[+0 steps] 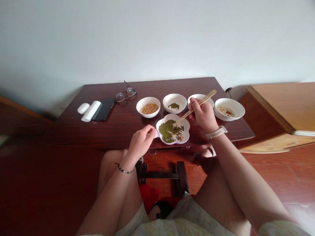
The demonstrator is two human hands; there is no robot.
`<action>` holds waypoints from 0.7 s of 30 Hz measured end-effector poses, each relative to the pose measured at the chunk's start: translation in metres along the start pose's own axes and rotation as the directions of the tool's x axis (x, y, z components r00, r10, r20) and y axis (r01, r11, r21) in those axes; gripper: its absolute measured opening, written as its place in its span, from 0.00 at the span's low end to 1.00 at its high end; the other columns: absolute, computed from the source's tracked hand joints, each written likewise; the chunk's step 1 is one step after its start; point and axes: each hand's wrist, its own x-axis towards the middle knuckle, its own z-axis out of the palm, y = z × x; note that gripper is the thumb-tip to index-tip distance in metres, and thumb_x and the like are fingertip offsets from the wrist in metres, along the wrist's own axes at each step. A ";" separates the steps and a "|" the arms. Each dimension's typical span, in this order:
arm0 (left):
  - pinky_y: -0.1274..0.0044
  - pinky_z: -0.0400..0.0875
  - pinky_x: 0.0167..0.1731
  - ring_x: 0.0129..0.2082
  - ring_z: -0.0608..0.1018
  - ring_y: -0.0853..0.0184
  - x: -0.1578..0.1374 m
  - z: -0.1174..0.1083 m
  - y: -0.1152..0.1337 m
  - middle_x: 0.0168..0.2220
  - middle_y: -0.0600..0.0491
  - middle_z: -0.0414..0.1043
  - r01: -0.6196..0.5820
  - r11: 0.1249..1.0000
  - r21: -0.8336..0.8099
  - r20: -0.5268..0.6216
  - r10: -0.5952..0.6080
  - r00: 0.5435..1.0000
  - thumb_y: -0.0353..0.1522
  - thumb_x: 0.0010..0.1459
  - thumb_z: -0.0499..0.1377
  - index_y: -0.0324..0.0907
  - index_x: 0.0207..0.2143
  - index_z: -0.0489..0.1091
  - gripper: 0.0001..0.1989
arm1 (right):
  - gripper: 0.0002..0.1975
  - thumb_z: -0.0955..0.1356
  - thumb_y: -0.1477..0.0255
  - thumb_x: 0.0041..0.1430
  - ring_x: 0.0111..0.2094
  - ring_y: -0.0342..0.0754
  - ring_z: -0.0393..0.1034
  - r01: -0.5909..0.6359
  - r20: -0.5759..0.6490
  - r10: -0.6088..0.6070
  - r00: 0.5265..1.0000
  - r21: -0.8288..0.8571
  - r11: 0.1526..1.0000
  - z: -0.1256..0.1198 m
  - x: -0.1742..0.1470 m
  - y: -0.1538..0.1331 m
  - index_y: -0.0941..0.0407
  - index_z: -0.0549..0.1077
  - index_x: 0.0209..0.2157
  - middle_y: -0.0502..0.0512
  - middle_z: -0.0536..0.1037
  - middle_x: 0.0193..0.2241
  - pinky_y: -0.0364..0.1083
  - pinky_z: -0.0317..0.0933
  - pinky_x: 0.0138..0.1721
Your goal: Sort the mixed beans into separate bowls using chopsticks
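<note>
My left hand [142,141] is closed on the short handle of a white flower-shaped dish [185,136] at the table's front edge. Green beans [167,130] fill the dish's left side, with some dark and pale bits to their right. In my right hand [204,113] is a pair of wooden chopsticks [208,96], their tips down among the beans. Behind the dish stand a white bowl of yellowish beans [149,108] and a white bowl with a few green beans [174,105]. A third white bowl [200,96] is partly hidden by my right hand.
On the right is a white bowl of pale pieces [226,111]. Glasses [126,94], a dark flat device [104,110], a white cylinder [91,111] and a white rounded case [83,108] lie on the left of the dark table [77,132]. A wooden cabinet [292,105] stands to the right.
</note>
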 end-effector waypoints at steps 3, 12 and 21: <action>0.75 0.68 0.35 0.34 0.83 0.62 0.000 0.000 -0.001 0.36 0.53 0.84 -0.002 1.000 0.008 -0.002 0.002 1.000 0.44 0.77 0.54 0.47 0.42 0.77 0.16 | 0.32 0.64 0.40 0.73 0.17 0.45 0.65 0.004 -0.003 -0.004 1.000 -0.004 1.000 0.000 0.000 -0.001 0.52 0.70 0.28 0.51 0.73 0.17 0.44 0.56 0.20; 0.74 0.68 0.35 0.33 0.82 0.61 0.000 0.000 0.000 0.34 0.53 0.83 0.002 1.000 0.013 0.000 -0.002 1.000 0.44 0.77 0.54 0.47 0.42 0.77 0.16 | 0.32 0.64 0.40 0.74 0.18 0.45 0.65 0.014 0.001 -0.014 1.000 -0.021 1.000 0.000 -0.001 -0.001 0.51 0.70 0.27 0.51 0.73 0.17 0.45 0.57 0.21; 0.75 0.68 0.35 0.34 0.82 0.62 0.000 0.001 -0.002 0.38 0.52 0.84 -0.004 1.000 0.009 0.000 0.004 1.000 0.44 0.77 0.54 0.46 0.42 0.76 0.16 | 0.32 0.64 0.40 0.74 0.17 0.44 0.65 0.013 0.005 -0.013 1.000 -0.015 1.000 0.000 -0.001 -0.001 0.52 0.70 0.28 0.51 0.73 0.16 0.44 0.56 0.20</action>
